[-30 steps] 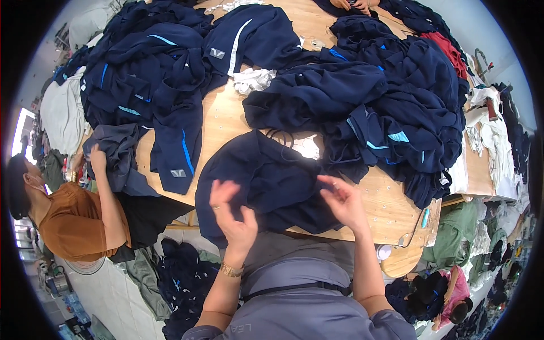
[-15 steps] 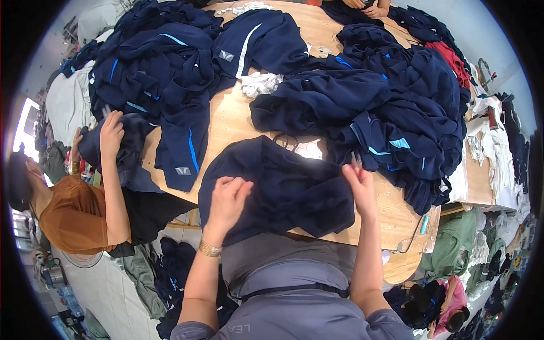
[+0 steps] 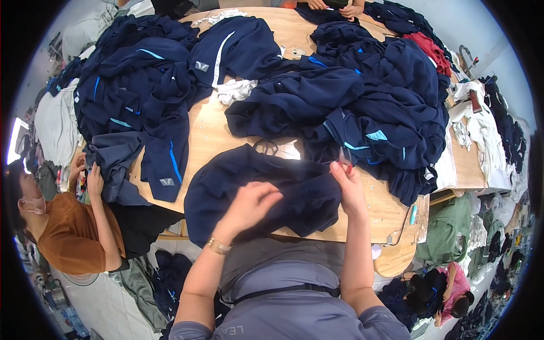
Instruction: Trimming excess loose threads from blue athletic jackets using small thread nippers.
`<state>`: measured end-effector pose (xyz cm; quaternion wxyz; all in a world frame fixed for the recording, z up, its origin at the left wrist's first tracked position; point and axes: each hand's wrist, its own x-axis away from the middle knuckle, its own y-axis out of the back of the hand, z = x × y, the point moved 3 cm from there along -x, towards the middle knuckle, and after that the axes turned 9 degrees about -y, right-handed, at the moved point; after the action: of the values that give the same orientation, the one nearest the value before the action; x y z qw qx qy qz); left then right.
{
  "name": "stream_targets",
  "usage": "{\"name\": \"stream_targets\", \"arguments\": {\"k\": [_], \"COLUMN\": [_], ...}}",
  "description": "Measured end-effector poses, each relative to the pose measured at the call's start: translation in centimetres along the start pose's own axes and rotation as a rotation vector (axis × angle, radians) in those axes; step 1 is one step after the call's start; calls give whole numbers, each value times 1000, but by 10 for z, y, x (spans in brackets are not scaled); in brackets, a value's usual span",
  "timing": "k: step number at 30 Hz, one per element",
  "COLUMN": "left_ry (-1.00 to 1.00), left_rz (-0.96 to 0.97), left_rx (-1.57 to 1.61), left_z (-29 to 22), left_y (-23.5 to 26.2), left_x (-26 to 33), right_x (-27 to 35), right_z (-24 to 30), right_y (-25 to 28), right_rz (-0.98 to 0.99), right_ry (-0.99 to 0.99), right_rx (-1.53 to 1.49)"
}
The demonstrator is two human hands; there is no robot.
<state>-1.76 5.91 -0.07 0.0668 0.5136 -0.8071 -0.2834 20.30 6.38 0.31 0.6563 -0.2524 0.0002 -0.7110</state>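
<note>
A dark navy garment (image 3: 221, 181) lies bunched on the table edge in front of me. Over its middle is my left hand (image 3: 252, 204), slightly blurred, its fingers loosely bent and apart with nothing visible in them. At the garment's right end my right hand (image 3: 350, 184) is closed on small thread snips (image 3: 344, 156), whose pale pointed blades stick up past a red part at the fingers. How far that hand also grips the cloth, I cannot tell. A dark cord loop (image 3: 266, 148) lies at the garment's far edge.
Large heaps of navy garments lie at the far left (image 3: 136, 79) and right (image 3: 391, 107), with a white cloth bundle (image 3: 237, 90) between. A co-worker in brown (image 3: 79, 232) handles dark cloth at left. A teal stick (image 3: 413, 215) lies by the table's right edge.
My left hand has moved right and a little down over the garment, its fingers loosening. The right hand stays by the garment's right end with the snips. The whole view has shifted slightly.
</note>
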Motion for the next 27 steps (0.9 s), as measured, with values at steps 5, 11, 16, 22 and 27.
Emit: {"name": "stream_targets", "arguments": {"k": [5,11,16,22,27], "left_ry": [53,40,286,317,348], "left_rz": [-25,-93,-226,-361,-348], "left_rx": [-40,-204,-190,-488,-380], "left_z": [-1,7,23,46,78], "left_y": [40,49,41,28,19], "left_x": [-9,5,16,1,2], "right_x": [-6,-12,4,11,13], "right_z": [-4,-13,-19,-36,-26], "right_y": [18,28,31,40,27], "right_rz": [-124,-124,-27,20,-160], "right_ry": [141,106,-54,-18,135], "right_rx": [216,291,490,737,700]}}
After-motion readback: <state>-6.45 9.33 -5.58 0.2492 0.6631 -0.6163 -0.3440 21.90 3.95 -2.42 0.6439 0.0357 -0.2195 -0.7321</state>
